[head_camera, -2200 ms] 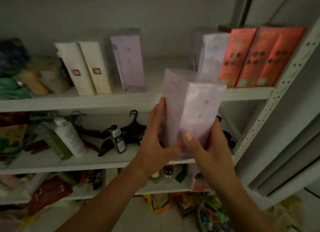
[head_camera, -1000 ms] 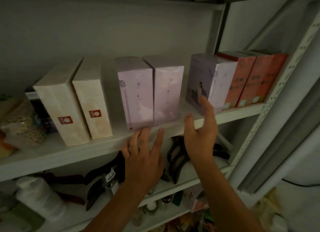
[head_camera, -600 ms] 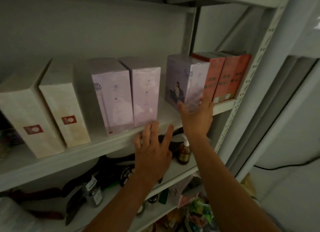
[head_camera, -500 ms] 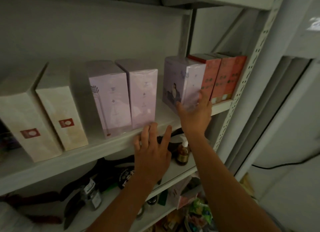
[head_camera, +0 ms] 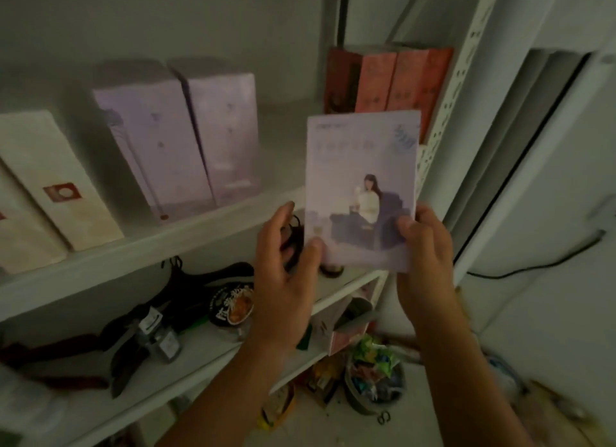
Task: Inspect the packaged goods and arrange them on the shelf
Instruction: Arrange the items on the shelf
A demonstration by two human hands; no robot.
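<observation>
I hold a lilac box (head_camera: 360, 166) with a picture of a seated person on its front, upright in front of the shelf (head_camera: 186, 236). My right hand (head_camera: 423, 246) grips its lower right corner, thumb on the front. My left hand (head_camera: 283, 263) pinches its lower left corner with the thumb. On the shelf stand two lilac boxes (head_camera: 176, 140) side by side, two cream boxes (head_camera: 50, 186) with red labels at the left, and orange boxes (head_camera: 396, 80) at the right end. A gap lies between the lilac and orange boxes.
The perforated white shelf upright (head_camera: 446, 113) rises just right of the held box. The lower shelf carries black hangers (head_camera: 186, 290), a small bottle (head_camera: 160, 340) and a round dark pack (head_camera: 233, 306). Colourful packets (head_camera: 370, 366) lie on the floor below.
The lilac picture box has come off the shelf beside the orange boxes and now sits in both hands. My left hand left the shelf edge and took its lower left corner.
</observation>
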